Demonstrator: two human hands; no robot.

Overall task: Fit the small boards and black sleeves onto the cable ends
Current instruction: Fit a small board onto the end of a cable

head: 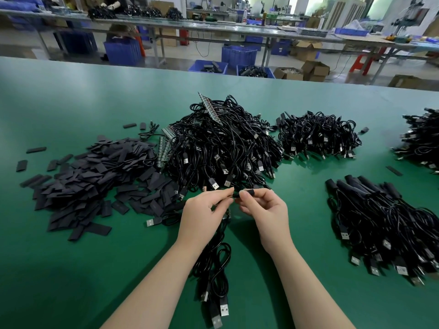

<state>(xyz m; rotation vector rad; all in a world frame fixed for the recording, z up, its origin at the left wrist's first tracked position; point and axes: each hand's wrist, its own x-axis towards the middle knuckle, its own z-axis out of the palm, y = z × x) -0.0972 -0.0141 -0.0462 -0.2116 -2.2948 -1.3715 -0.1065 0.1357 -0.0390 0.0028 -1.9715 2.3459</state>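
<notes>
My left hand (pixel 204 210) and my right hand (pixel 263 210) meet above the green table (pixel 71 281), just in front of a big heap of black USB cables (pixel 221 143). My right hand pinches a small black sleeve (pixel 247 193) between thumb and forefinger. My left hand pinches a cable end against it; a few cables (pixel 213 264) hang from that hand down to the table. A wide pile of flat black sleeves (pixel 95 176) lies to the left. Strips of small boards (pixel 210 106) stick out of the heap's top and left side.
A second cable heap (pixel 318 136) lies at the back right. A bundle of cables with sleeves fitted (pixel 384 219) lies at the right, and another heap (pixel 422 141) touches the right edge. Behind the table stand blue crates (pixel 238 55) and benches.
</notes>
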